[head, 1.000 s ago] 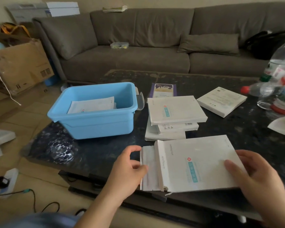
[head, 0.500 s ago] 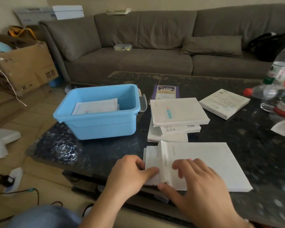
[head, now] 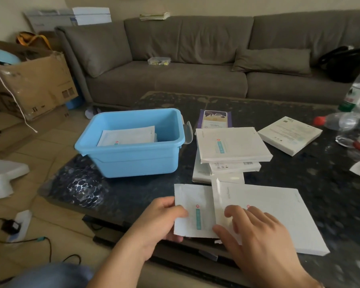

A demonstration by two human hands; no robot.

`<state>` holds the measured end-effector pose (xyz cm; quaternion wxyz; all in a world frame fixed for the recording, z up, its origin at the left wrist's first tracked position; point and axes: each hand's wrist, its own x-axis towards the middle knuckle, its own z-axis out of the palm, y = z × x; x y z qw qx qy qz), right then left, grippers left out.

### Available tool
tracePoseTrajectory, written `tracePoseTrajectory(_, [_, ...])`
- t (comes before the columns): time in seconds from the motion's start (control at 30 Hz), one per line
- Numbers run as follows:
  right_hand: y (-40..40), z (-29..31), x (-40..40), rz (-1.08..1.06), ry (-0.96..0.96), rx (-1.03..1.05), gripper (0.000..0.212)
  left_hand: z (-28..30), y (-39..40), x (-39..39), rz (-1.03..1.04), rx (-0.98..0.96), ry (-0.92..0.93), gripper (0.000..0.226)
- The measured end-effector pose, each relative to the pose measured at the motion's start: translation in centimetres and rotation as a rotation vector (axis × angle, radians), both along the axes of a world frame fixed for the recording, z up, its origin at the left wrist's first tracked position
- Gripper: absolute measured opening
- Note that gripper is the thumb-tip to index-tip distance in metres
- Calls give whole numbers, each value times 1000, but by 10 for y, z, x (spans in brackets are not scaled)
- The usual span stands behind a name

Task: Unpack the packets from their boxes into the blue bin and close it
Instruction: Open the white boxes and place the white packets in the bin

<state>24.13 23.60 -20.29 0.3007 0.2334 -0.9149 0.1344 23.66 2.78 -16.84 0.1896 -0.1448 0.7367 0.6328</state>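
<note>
With the left hand (head: pixel 162 219) pinching the half-out packet (head: pixel 192 210) and the flat, open right hand (head: pixel 256 231) pressing the box (head: pixel 279 215) down, a straight leftward pull should free it cleanly.

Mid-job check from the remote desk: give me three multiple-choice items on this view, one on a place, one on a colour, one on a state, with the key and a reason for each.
1. Where does the blue bin stand relative to the stack of white boxes?
A. to its left
B. to its right
C. on top of it

2. What colour is the cap of the bottle lying on its side at the table's right edge?
A. green
B. red
C. white

3. What is the state of the packet at the near edge?
A. fully inside its box
B. partly pulled out of the open box
C. lying in the bin

Key: 1 A, the bin is left of the stack. 2 B, its cap shows red. 3 B, the left hand grips the packet beside the box's open end while the right hand presses on the box.
</note>
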Motion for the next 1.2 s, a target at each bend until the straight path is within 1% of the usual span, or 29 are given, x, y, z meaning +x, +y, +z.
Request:
tracePoseTrajectory(0.07, [0, -4, 0, 18, 35, -29, 36, 1, -7, 4, 91, 176, -25, 24])
tracePoseTrajectory(0.2, [1, -6, 1, 36, 29, -41, 33, 3, -25, 12, 278, 432, -62, 26])
tracePoseTrajectory(0.3, [2, 1, 4, 47, -96, -40, 43, 16, -46, 20, 328, 487, 14, 34])
tracePoseTrajectory(0.33, [1, 9, 6, 36, -161, -94, 45, 23, -53, 23, 324, 506, 51, 35])
tracePoseTrajectory(0.37, [-2, 22, 7, 17, -235, -202, 45, 32, -57, 25, 319, 535, 88, 34])
tracePoseTrajectory(0.4, [-9, 42, 5, 0, -334, -359, 43, 41, -61, 26, 314, 565, 122, 31])
tracePoseTrajectory(0.43, [-17, 64, 1, 8, -477, -553, 40, 49, -63, 25, 307, 584, 152, 30])
tracePoseTrajectory(0.5, [-32, 94, -17, 148, -832, -910, 45, 62, -66, 20, 284, 602, 211, 28])
tracePoseTrajectory(0.53, [-39, 110, -29, 202, -965, -976, 50, 70, -67, 15, 269, 617, 243, 28])
tracePoseTrajectory(0.57, [-48, 124, -40, 245, -1028, -984, 55, 76, -70, 9, 258, 638, 277, 30])
tracePoseTrajectory(0.6, [-57, 135, -52, 276, -1028, -974, 58, 84, -73, 3, 257, 656, 310, 30])
tracePoseTrajectory(0.63, [-67, 145, -63, 286, -993, -967, 60, 91, -77, -4, 279, 644, 339, 27])
tracePoseTrajectory(0.67, [-77, 153, -76, 277, -946, -961, 63, 97, -83, -13, 328, 590, 375, 20])
tracePoseTrajectory(0.73, [-96, 164, -105, 255, -894, -987, 64, 108, -100, -33, 498, 385, 483, 8])
tracePoseTrajectory(0.8, [-117, 170, -135, 252, -935, -1020, 61, 117, -120, -53, 651, 203, 632, 9])
tracePoseTrajectory(0.87, [-141, 168, -162, 238, -1021, -1008, 59, 119, -142, -68, 719, 45, 721, 8])
tracePoseTrajectory(0.97, [-175, 150, -189, 176, -1101, -935, 51, 107, -165, -85, 714, -154, 715, 12])
tracePoseTrajectory(1.07, [-197, 131, -202, 130, -1138, -768, 42, 90, -171, -99, 721, -211, 675, 15])
tracePoseTrajectory(1.2, [-206, 118, -205, 106, -1096, -583, 44, 75, -171, -106, 670, -318, 651, 5])
